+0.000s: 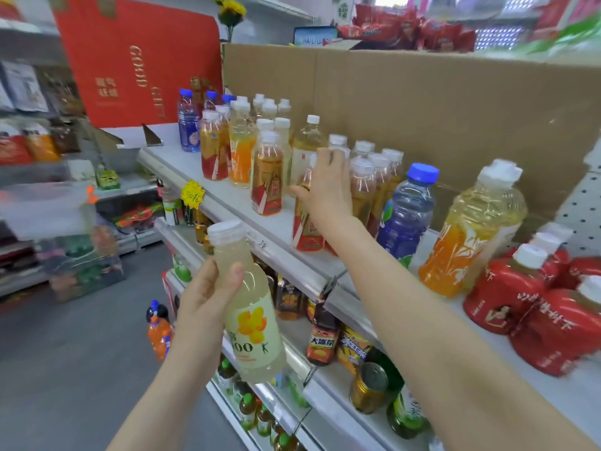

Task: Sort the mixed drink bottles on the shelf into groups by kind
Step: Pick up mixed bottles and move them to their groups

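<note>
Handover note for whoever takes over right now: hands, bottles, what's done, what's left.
Left hand grips a pale bottle, held off the shelf.
Right hand is on top of a tea bottle at the shelf's front edge, thumb round it.
Done: red bottles sit together at the right, and more tea bottles cluster behind the right hand.
Left: the shelf is still mixed. A blue bottle and an orange bottle stand near the right, while other blue bottles stand far left. The pale bottle needs a place.
</note>
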